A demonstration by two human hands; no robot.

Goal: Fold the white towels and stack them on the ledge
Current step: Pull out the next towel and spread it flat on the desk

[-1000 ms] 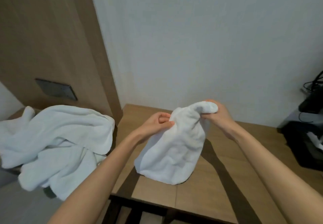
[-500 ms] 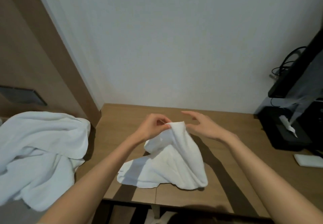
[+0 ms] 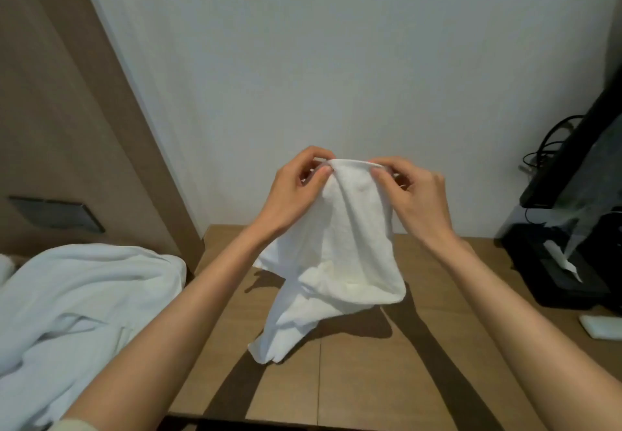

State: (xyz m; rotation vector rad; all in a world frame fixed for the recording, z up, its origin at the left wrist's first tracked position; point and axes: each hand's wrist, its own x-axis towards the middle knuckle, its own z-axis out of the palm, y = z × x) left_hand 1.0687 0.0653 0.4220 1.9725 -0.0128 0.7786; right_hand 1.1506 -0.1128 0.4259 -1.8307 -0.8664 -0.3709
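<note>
A small white towel (image 3: pixel 340 262) hangs above the wooden ledge (image 3: pixel 370 373), with its lowest corner touching the wood. My left hand (image 3: pixel 296 191) pinches the towel's top edge on the left. My right hand (image 3: pixel 410 195) pinches the same edge on the right, a hand's width away. The cloth drapes in loose folds below both hands. A heap of larger white towels (image 3: pixel 77 316) lies to the left, beside the ledge.
A white wall rises right behind the ledge, and a brown wooden panel (image 3: pixel 67 120) stands at the left. A black tissue box (image 3: pixel 562 262), a dark screen with cables and a small white object (image 3: pixel 599 326) occupy the ledge's right end.
The towel lay partly on the ledge with only my left hand holding it; now both hands pinch its top edge and have lifted it higher.
</note>
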